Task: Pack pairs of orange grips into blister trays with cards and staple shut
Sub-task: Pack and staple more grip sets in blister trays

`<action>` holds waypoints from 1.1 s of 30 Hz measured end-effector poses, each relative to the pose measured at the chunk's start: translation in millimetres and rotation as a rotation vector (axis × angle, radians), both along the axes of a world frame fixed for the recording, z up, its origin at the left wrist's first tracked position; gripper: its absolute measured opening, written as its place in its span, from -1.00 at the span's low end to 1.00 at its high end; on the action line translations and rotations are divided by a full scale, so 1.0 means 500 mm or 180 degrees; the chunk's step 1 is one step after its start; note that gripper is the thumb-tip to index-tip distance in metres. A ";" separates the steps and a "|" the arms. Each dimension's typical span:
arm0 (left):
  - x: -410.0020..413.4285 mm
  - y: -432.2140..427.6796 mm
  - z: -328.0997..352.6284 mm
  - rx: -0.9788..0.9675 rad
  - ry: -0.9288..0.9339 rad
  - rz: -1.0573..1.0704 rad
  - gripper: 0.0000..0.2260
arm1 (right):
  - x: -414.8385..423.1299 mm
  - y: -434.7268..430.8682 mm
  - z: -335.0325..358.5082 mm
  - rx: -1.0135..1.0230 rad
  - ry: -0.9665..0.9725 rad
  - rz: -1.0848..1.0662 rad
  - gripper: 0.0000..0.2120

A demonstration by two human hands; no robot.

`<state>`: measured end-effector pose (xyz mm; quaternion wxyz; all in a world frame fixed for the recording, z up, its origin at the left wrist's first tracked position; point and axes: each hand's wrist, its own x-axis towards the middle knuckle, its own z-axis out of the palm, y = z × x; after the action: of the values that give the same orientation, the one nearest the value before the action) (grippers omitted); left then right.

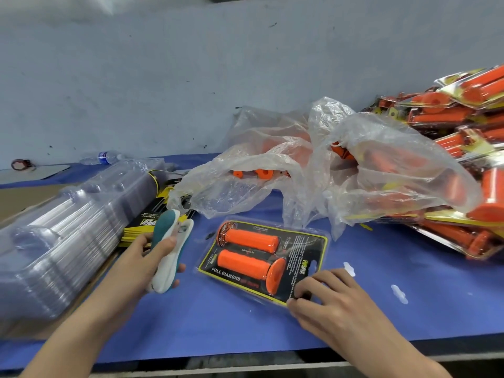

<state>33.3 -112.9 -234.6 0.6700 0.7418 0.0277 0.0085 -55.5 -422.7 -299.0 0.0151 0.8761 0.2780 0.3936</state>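
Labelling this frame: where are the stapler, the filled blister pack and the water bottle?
stapler (167,267): head view, white body.
filled blister pack (253,261): head view, cover over lower grip.
water bottle (105,157): head view, blue label.

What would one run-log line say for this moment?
left hand: holds stapler | right hand: fingers curled on blister pack corner | blister pack: two orange grips and card inside, flat on blue table

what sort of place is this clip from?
Likely a packing bench in a small factory: a stack of empty clear trays, a heap of finished grip packs, and a stapler in the left hand.
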 end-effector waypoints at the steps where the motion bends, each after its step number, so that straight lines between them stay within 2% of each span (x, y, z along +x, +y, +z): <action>1: -0.004 -0.002 0.005 -0.0083 0.0046 -0.0026 -0.83 | -0.002 0.001 0.003 -0.0022 -0.0002 0.0006 -0.85; 6: -0.005 -0.012 0.012 -0.0662 0.0267 -0.0330 -0.69 | 0.003 0.011 0.000 0.0003 -0.0372 -0.0042 -0.83; 11: -0.005 -0.001 0.023 -0.1215 0.0409 -0.0562 -0.56 | 0.002 0.004 -0.009 -0.0368 -0.0370 -0.0031 -0.76; 17: -0.006 0.004 0.021 -0.1332 0.0504 -0.0594 -0.55 | 0.003 0.006 -0.012 -0.0291 -0.0341 -0.0029 -0.70; 28: -0.028 -0.021 0.031 -0.1384 0.0671 -0.0779 -0.58 | 0.013 0.006 -0.028 -0.0019 -0.0376 0.0060 -0.73; 33: -0.041 -0.031 0.039 -0.1129 0.0914 -0.1052 -0.61 | 0.013 0.008 -0.018 0.0242 -0.0332 0.0130 -0.75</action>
<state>12.9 -128.4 -215.0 0.7709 0.6010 0.0021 -0.2110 -48.8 -418.7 -308.1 -0.0117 0.8485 0.2795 0.4493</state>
